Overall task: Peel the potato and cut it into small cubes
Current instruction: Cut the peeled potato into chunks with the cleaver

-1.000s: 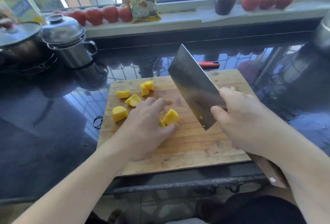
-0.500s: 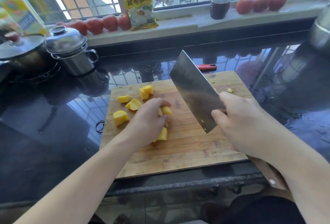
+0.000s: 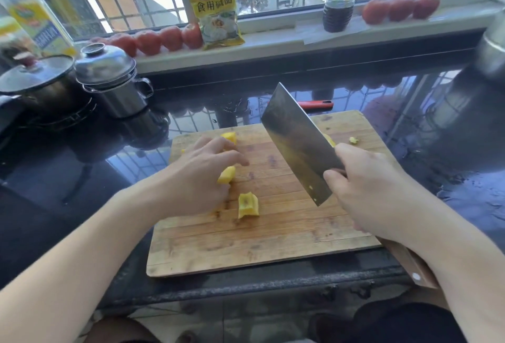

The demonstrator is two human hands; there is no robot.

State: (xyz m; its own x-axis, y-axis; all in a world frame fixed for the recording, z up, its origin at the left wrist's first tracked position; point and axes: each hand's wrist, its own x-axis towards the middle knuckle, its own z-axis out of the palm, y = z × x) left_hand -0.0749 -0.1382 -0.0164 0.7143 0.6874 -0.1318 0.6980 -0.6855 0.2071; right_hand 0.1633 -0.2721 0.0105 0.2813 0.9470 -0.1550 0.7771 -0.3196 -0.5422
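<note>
Yellow peeled potato chunks lie on the wooden cutting board (image 3: 273,238). One chunk (image 3: 247,204) lies alone near the board's middle. Another chunk (image 3: 226,174) sits just under the fingers of my left hand (image 3: 199,176), and a third chunk (image 3: 229,136) shows beyond the fingertips. My left hand is spread low over the pile with the fingers fairly straight, hiding the other pieces. My right hand (image 3: 366,189) grips the wooden handle of a cleaver (image 3: 295,140), whose blade is raised and tilted above the board's right half. A small scrap (image 3: 353,139) lies behind the blade.
A steel lidded pot (image 3: 112,83) and a dark pot with a glass lid (image 3: 35,80) stand at the left on the glossy black counter. A red-handled tool (image 3: 317,104) lies behind the board. Tomatoes (image 3: 153,40), a yellow packet (image 3: 216,12) and a sauce bottle (image 3: 337,6) line the windowsill.
My left hand has slid left and back toward the far pieces and its fingers have straightened. One chunk now lies alone near the board's middle. The cleaver stays raised.
</note>
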